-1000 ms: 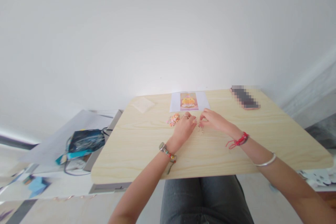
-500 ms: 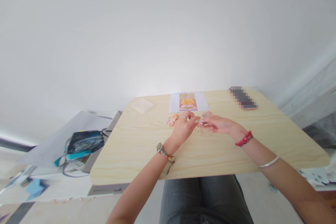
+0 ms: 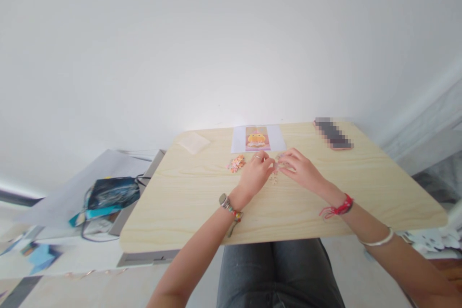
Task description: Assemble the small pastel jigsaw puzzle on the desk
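My left hand (image 3: pixel 254 173) is closed, its fingertips pinching the left side of a small pale pink jigsaw piece (image 3: pixel 276 166). From the other side, my right hand (image 3: pixel 303 171) grips the same spot with thumb and fingers; whether it is one piece or a few joined is too small to tell. A heap of orange and pink jigsaw pieces (image 3: pixel 236 163) lies left of my left hand. Just below the fingertips are several loose beige pieces (image 3: pixel 273 179). More pieces (image 3: pixel 280 156) show behind, partly covered by my right hand.
A paper sheet (image 3: pixel 238 140) with a printed picture of a yellow figure lies at the table's back, by the wall. A pale flat packet (image 3: pixel 194 143) rests back left, a phone (image 3: pixel 334 134) back right. Left of the wooden table (image 3: pixel 173 211) is a dark bag (image 3: pixel 113 194).
My right hand has turned, its fingers now arched over the piece from above. My left hand has hardly moved. The view has shifted slightly.
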`<state>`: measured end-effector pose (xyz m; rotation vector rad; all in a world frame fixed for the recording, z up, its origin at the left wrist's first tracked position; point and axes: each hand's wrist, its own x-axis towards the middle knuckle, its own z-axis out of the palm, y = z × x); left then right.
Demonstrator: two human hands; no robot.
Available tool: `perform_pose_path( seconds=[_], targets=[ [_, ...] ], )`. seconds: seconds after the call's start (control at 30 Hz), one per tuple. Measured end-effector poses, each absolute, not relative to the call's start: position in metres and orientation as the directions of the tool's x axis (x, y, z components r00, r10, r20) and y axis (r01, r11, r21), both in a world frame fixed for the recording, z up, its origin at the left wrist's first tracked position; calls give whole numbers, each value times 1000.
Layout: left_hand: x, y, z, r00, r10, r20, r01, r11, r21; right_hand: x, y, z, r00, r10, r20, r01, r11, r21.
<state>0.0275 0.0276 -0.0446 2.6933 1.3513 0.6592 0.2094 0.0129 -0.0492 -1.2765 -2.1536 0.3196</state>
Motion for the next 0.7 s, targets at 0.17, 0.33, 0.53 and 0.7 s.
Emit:
perform_pose_path(
  seconds=[0.17,0.33,0.53,0.7],
  targets=[
    [51,42,-46,600,751,277,739,-652,168,228,20,-55,-286,882,376,777,443,-447],
    [75,55,-52,680,695,233,696,-712,92,248,31,-64,-246,920,306,829,363,-426],
    [68,53,-53,637,742,208,728,-668,152,266,44,-79,-141,945,296,864,264,-429],
    [37,45,-49,554,814,175,798,-579,167,269,56,-83,-143,960,241,867,239,-437]
  ],
)
